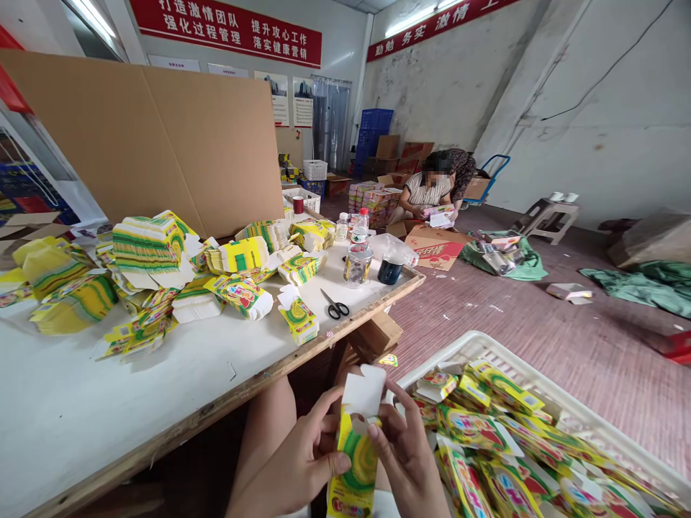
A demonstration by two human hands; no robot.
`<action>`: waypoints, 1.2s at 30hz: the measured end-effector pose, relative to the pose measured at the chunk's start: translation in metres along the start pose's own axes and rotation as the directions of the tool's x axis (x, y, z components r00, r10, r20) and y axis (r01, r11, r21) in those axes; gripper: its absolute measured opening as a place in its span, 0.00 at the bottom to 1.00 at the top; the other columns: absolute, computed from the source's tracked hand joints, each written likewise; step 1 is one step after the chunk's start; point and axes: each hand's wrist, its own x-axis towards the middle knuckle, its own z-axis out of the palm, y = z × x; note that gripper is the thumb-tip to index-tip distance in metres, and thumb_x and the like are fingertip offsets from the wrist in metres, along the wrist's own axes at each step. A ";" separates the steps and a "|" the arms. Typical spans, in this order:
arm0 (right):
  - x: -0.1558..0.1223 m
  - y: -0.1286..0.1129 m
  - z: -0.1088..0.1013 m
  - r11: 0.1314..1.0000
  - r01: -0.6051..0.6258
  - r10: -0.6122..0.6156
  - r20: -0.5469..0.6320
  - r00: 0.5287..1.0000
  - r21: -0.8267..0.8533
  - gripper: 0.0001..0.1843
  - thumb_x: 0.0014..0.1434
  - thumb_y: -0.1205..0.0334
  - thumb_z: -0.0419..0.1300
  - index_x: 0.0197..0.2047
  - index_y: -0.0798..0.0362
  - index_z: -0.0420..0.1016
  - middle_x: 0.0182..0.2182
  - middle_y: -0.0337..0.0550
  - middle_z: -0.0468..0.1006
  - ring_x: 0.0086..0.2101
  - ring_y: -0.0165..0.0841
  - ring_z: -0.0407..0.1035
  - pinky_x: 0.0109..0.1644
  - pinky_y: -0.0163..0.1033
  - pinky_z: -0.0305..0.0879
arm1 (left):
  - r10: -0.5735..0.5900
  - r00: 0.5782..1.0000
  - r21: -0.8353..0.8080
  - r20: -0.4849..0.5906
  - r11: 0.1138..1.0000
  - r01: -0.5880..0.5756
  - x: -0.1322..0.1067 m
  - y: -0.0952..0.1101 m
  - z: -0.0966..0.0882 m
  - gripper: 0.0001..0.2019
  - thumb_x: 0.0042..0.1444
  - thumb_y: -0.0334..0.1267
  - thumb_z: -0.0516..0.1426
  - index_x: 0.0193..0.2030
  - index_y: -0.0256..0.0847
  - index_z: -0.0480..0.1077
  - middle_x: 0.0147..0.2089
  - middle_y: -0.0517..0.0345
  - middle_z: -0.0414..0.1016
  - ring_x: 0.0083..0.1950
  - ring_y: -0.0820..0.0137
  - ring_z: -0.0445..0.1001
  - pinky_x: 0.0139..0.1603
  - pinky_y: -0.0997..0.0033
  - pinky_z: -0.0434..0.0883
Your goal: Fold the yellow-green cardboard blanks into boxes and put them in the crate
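Observation:
Between my hands, above my lap, is a small yellow and green printed carton (353,460) with its white top flap standing up. My left hand (302,457) grips its left side, the thumb lying on the front face. My right hand (404,446) closes on its right edge near the top, thumb by the opening. Right of my hands stands a cream plastic basket (475,342) holding several similar cartons (486,424). On the table, a single carton (299,316) with raised flaps lies near the edge.
Stacks of flattened cartons (148,248) cover the white table (162,410), before a large cardboard sheet (162,137). Black scissors (337,309), a glass jar (358,265) and a dark cup (389,270) sit near its corner. Beyond, a person (429,191) handles packages beside an open box (437,246).

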 end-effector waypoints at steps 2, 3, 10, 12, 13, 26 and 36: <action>0.000 0.003 -0.001 1.000 -0.021 0.020 0.062 0.998 0.014 0.22 0.66 0.50 0.60 0.60 0.47 0.72 0.41 0.49 0.82 0.36 0.39 0.77 0.40 0.40 0.76 | -0.008 1.000 0.035 0.001 0.999 0.008 0.000 0.001 0.000 0.33 0.58 0.42 0.64 0.66 0.45 0.56 0.54 0.45 0.78 0.49 0.60 0.79 0.49 0.61 0.71; 0.000 0.002 -0.003 1.000 -0.014 0.013 0.096 0.995 0.007 0.19 0.66 0.50 0.60 0.57 0.47 0.75 0.42 0.48 0.81 0.37 0.39 0.77 0.41 0.40 0.76 | -0.001 1.000 0.048 -0.004 0.999 0.002 -0.001 0.001 0.000 0.30 0.58 0.42 0.64 0.64 0.45 0.59 0.54 0.46 0.78 0.49 0.60 0.79 0.49 0.62 0.71; 0.006 -0.010 -0.013 0.967 0.184 -0.171 0.092 0.981 -0.173 0.22 0.64 0.41 0.57 0.49 0.43 0.84 0.38 0.47 0.79 0.40 0.42 0.75 0.39 0.40 0.76 | 0.066 0.992 0.188 -0.109 0.981 -0.044 0.001 -0.005 -0.004 0.21 0.60 0.37 0.62 0.59 0.44 0.65 0.53 0.46 0.79 0.52 0.59 0.79 0.50 0.63 0.73; 0.006 -0.008 -0.012 0.970 0.137 -0.114 0.121 0.986 -0.203 0.21 0.64 0.43 0.58 0.51 0.44 0.83 0.38 0.47 0.81 0.39 0.41 0.75 0.40 0.40 0.76 | 0.081 0.989 0.249 -0.127 0.967 -0.047 0.001 -0.007 -0.005 0.21 0.61 0.35 0.61 0.60 0.44 0.65 0.55 0.46 0.78 0.53 0.59 0.79 0.51 0.62 0.74; 0.005 -0.005 -0.010 0.972 0.104 -0.075 0.140 0.987 -0.210 0.20 0.64 0.45 0.60 0.52 0.45 0.82 0.37 0.46 0.81 0.36 0.40 0.76 0.39 0.39 0.75 | 0.086 0.987 0.274 -0.133 0.961 -0.047 0.001 -0.007 -0.006 0.22 0.61 0.33 0.60 0.61 0.44 0.65 0.55 0.46 0.78 0.54 0.59 0.78 0.52 0.62 0.74; -0.002 0.018 0.002 0.944 0.031 0.014 0.132 0.991 -0.329 0.17 0.62 0.54 0.60 0.52 0.50 0.77 0.23 0.34 0.71 0.20 0.31 0.64 0.23 0.33 0.62 | 0.049 0.992 0.343 -0.114 0.939 -0.007 -0.004 -0.001 -0.006 0.27 0.61 0.32 0.57 0.67 0.46 0.61 0.60 0.46 0.76 0.58 0.57 0.76 0.56 0.60 0.73; 0.000 0.014 0.009 0.948 -0.053 0.094 0.119 0.988 -0.313 0.16 0.58 0.58 0.61 0.50 0.51 0.72 0.19 0.29 0.66 0.18 0.30 0.61 0.22 0.33 0.58 | 0.044 0.992 0.368 -0.117 0.930 0.002 -0.001 0.005 0.001 0.28 0.59 0.26 0.55 0.66 0.44 0.61 0.55 0.48 0.79 0.47 0.63 0.81 0.51 0.63 0.75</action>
